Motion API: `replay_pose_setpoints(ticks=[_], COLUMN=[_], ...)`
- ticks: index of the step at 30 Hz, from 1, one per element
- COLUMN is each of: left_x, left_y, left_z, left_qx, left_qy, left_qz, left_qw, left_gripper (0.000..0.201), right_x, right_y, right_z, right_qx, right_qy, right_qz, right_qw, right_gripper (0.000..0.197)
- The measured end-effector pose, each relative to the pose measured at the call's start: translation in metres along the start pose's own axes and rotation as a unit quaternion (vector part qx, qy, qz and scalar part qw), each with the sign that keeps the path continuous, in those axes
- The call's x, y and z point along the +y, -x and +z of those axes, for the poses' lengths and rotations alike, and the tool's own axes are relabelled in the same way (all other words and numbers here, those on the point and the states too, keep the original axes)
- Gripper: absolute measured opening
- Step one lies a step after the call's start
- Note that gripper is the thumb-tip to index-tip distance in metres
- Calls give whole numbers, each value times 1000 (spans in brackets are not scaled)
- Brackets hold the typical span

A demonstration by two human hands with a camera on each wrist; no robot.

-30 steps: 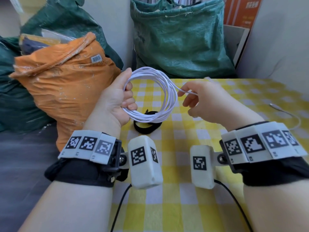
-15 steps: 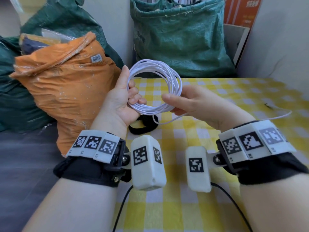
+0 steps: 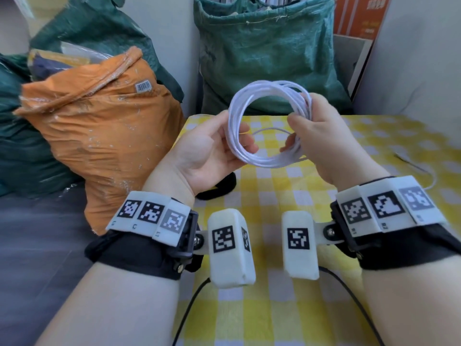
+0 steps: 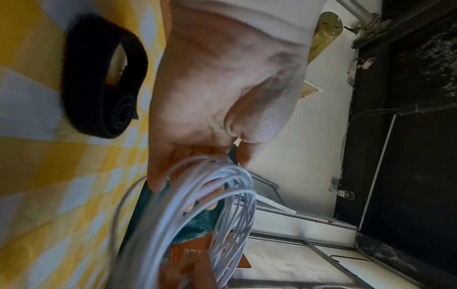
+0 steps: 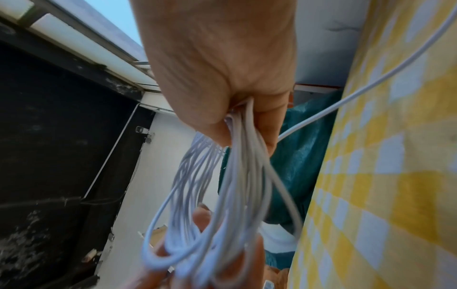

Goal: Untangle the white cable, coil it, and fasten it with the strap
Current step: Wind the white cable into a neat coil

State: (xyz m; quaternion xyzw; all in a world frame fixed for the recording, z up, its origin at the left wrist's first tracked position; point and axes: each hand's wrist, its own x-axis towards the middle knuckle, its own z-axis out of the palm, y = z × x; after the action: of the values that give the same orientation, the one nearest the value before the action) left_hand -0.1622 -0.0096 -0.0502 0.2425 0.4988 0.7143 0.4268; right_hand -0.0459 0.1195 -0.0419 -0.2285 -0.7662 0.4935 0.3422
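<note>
The white cable (image 3: 252,156) is wound into a round coil of several loops, held up above the table between both hands. My left hand (image 3: 214,148) holds the coil's left side, fingers behind the loops and thumb in front. My right hand (image 3: 311,131) pinches the right side, and the loops (image 5: 237,166) run out between its thumb and fingers. A loose tail of cable (image 5: 385,74) trails away over the cloth. The black strap (image 4: 103,78), rolled at one end, lies on the table under my left hand and is partly hidden in the head view (image 3: 219,188).
The table wears a yellow and white checked cloth (image 3: 299,308). An orange sack (image 3: 99,136) stands beside its left edge and a green sack (image 3: 262,51) behind its far edge. A white wall (image 3: 411,71) closes the right. Another thin cable (image 3: 424,171) lies at the right.
The coil has risen and shifted right. My right hand let go of the loose strand it was feeding and now pinches the coil's right side. The left hand's grip has slid to the lower left.
</note>
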Motion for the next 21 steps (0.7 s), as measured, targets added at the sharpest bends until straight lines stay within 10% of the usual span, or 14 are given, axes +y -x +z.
replay_pose_setpoints(ticks=[9,21], left_x=[1,-2], left_y=[9,5], left_z=[0,-1], left_qx=[-57,-120], left_qy=[-203,-247], left_qz=[-2,-5], left_qw=[978,961], left_gripper=[18,30], right_x=[-9,-12], right_y=[8,9], right_z=[14,9], right_qx=[-179,-162], right_qy=[252,247], right_qz=[-112,-98], right_qw=[944,950], right_gripper=[25,22])
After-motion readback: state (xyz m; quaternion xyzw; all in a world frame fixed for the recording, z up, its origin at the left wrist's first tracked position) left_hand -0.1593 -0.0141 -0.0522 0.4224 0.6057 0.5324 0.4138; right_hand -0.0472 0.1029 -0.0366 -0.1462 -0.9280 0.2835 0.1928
